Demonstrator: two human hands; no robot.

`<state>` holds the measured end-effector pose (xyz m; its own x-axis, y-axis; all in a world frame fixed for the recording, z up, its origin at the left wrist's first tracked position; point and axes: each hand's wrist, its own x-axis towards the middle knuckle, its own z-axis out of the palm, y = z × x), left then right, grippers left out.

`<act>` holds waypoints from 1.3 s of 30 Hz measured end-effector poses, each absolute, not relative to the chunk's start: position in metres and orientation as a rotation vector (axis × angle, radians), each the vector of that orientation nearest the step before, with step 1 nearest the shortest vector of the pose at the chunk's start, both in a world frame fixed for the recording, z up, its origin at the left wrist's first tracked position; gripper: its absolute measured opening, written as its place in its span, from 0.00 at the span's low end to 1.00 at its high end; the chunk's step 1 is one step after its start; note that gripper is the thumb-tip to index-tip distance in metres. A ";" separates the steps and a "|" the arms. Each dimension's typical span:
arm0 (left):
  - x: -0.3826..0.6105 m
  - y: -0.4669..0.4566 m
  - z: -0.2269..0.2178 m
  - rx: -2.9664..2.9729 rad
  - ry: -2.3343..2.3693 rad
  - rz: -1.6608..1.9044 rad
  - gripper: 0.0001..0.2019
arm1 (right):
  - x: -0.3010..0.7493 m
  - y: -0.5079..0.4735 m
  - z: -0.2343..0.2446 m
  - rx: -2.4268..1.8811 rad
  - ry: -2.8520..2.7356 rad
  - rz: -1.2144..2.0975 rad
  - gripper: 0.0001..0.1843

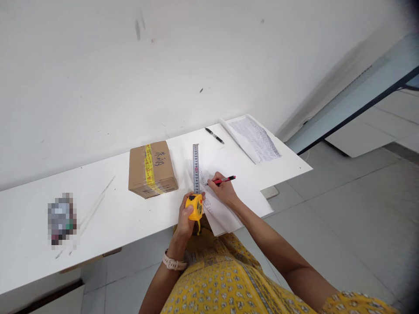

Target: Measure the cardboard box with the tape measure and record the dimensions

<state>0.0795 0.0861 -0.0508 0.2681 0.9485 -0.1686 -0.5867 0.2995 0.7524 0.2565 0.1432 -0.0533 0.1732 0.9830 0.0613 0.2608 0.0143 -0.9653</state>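
Note:
My left hand (186, 216) is wrapped round a yellow tape measure (195, 206) at the table's front edge. Its numbered blade (196, 168) is pulled out and points away from me across the paper. In my right hand (223, 188) is a red and black pen (228, 179), with its tip down at the sheet beside the blade. The white paper (225, 218) has handwriting on it and hangs partly over the edge. To the left of the blade stands a closed cardboard box (139, 168) with yellow tape and dark handwriting on top.
A black pen (214, 135) lies farther back on the white table (108, 209). A sheet covered in writing (255, 138) is at the far right end. Toward the left lies a pixelated object (62, 218) I cannot make out. The wall (131, 78) borders the table's back.

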 end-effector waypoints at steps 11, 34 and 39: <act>0.079 0.087 -0.053 0.621 0.673 1.138 0.30 | 0.257 0.144 -0.054 -1.435 -1.287 0.927 0.15; 0.078 0.086 -0.054 0.630 0.626 1.145 0.27 | 0.256 0.145 -0.057 -1.426 -1.268 0.886 0.15; 0.078 0.086 -0.056 0.652 0.647 1.137 0.27 | 0.256 0.145 -0.057 -1.452 -1.238 0.863 0.15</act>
<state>0.0776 0.0863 -0.0564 0.2861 0.9493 -0.1307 -0.5970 0.2833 0.7506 0.2564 0.1452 -0.0572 0.2215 0.9716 0.0839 0.2576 0.0247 -0.9659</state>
